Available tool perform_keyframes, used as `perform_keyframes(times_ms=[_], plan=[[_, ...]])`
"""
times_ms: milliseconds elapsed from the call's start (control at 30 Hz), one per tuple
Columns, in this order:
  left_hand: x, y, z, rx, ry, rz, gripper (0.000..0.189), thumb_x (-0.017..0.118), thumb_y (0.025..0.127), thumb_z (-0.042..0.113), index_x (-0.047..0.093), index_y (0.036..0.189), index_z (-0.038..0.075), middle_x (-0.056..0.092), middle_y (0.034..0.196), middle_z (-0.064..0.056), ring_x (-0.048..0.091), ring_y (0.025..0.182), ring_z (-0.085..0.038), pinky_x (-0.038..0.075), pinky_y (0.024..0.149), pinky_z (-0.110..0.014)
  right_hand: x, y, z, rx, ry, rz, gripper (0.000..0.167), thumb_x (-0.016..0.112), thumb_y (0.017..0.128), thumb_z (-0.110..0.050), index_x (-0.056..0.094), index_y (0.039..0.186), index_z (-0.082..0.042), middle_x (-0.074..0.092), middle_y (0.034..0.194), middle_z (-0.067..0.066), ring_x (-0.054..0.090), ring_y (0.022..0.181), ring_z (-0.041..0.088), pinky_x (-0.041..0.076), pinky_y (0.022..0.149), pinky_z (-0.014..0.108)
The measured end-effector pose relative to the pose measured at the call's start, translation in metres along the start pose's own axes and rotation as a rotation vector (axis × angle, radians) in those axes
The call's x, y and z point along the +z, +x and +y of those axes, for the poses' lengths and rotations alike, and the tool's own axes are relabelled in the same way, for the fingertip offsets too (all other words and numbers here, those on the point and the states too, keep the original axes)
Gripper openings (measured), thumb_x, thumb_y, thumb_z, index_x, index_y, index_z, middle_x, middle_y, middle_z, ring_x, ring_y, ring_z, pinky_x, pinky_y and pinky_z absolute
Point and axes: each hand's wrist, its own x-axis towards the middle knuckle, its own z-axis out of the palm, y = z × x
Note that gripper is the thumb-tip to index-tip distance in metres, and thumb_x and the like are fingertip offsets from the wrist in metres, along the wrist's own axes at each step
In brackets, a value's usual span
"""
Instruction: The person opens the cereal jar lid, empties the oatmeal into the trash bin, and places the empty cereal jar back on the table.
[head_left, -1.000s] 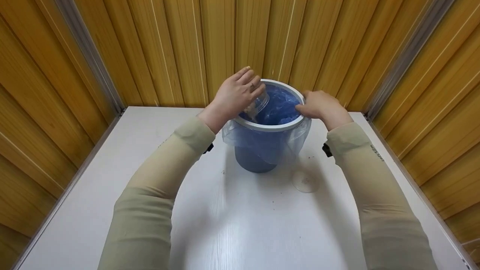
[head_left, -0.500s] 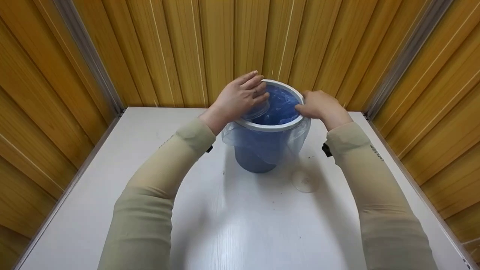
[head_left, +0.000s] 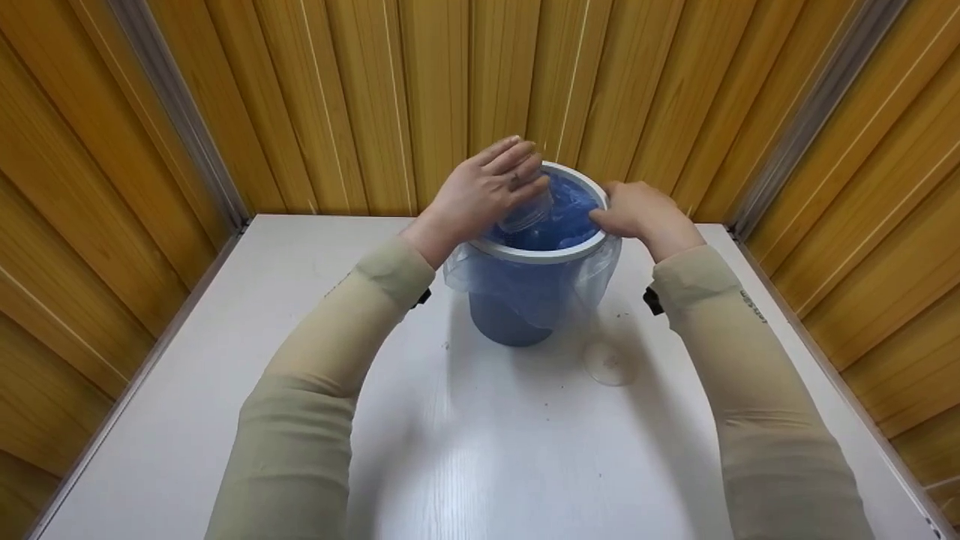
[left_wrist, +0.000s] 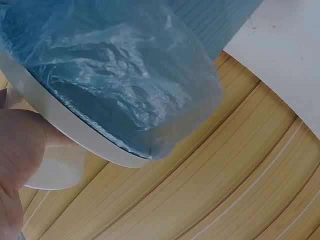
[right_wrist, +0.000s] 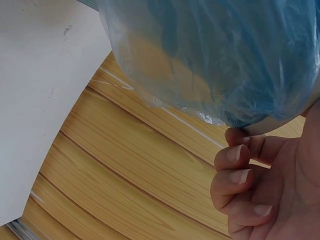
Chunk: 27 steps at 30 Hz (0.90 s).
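Observation:
A blue trash bin (head_left: 510, 319) with a white rim (head_left: 544, 257) stands near the table's back edge. Its thin blue bag (head_left: 574, 206) lines the inside and hangs over the outside. My left hand (head_left: 487, 191) holds a clear plastic cup (head_left: 529, 216), tipped with its mouth inside the bin; the fingers cover much of the cup. In the left wrist view the cup (left_wrist: 60, 167) shows beyond the rim. At the bin's right side, my right hand (head_left: 641, 214) grips the rim. The right wrist view shows its fingers (right_wrist: 232, 185) curled beneath the bag-covered rim.
A clear round lid (head_left: 611, 364) lies on the white table (head_left: 480, 465) to the right in front of the bin. Small dark crumbs (head_left: 546, 409) are scattered there. Wood-patterned walls (head_left: 360, 105) close off the back and both sides.
The left hand has shifted slightly right over the bin with the cup. Pale contents seen in the cup a second ago no longer show. The right hand stays on the rim.

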Motion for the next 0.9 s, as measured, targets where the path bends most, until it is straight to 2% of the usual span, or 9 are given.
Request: perform_keyframes(times_ms=[300,633,767,900], plan=[[0.0065,-0.0047,-0.0016,-0.085,-0.113,-0.039,0.087,0.076,0.091,0.011,0.029,0.162,0.029,0.031,0.169,-0.006,0.021,0.16,-0.028,0.012,0.131,-0.042,0.0009,0.0024,-0.001,0.001,-0.016,0.011,0.067,0.051,0.099,-0.039,0.041,0.153,0.0,0.056,0.143,0.03,0.059,0.122,0.048,0.043,0.108,0.069],[0.0079,-0.0052,-0.0009,-0.108,-0.113,-0.056,0.093,0.077,0.089,0.011,0.024,0.163,0.03,0.028,0.171,-0.005,0.018,0.161,-0.027,0.011,0.131,-0.043,0.001,0.0018,-0.0001,0.002,-0.005,0.008,0.067,0.051,0.1,-0.039,0.041,0.152,0.002,0.055,0.143,0.032,0.058,0.124,0.05,0.043,0.108,0.068],[0.0084,-0.0067,-0.0015,-0.122,-0.133,-0.048,0.095,0.078,0.088,0.013,0.024,0.163,0.029,0.029,0.17,-0.006,0.019,0.16,-0.028,0.011,0.131,-0.044,0.001,0.0017,0.0001,0.004,0.004,0.007,0.066,0.053,0.101,-0.038,0.041,0.152,0.002,0.055,0.143,0.032,0.058,0.123,0.05,0.043,0.108,0.068],[0.0086,-0.0082,-0.003,-0.163,-0.189,-0.025,0.092,0.078,0.088,0.013,0.025,0.163,0.029,0.032,0.168,-0.007,0.022,0.159,-0.029,0.013,0.131,-0.044,0.0006,0.0016,0.0011,0.0,-0.002,0.011,0.066,0.052,0.101,-0.039,0.041,0.152,0.002,0.055,0.143,0.032,0.058,0.123,0.05,0.043,0.108,0.069]])
